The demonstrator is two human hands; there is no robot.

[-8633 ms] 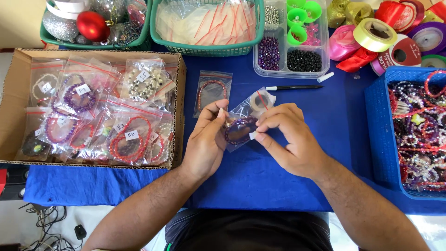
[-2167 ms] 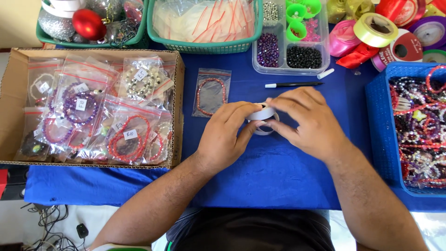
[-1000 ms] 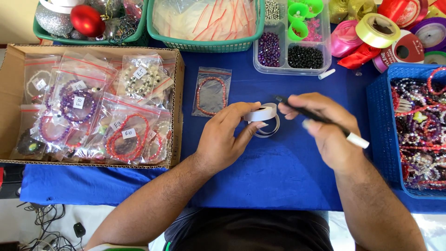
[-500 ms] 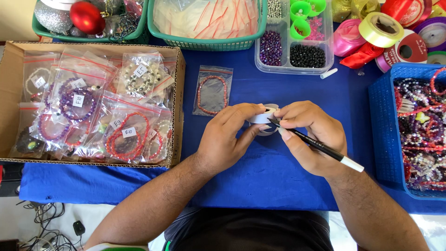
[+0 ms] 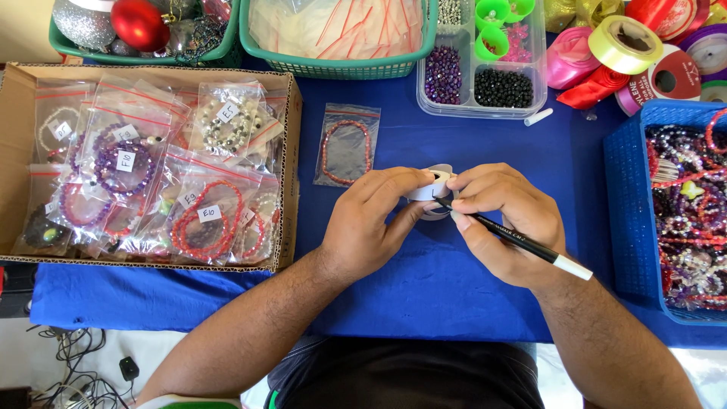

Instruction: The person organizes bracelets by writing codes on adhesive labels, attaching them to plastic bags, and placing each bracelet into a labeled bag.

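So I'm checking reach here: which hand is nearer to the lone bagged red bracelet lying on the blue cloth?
Left. The left hand lies just below and right of the bagged red bracelet; the right hand, holding a black pen, sits farther right.

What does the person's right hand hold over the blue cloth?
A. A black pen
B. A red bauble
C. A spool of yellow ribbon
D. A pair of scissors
A: the right hand grips a black pen, its tip against the small white roll steadied by the left hand.
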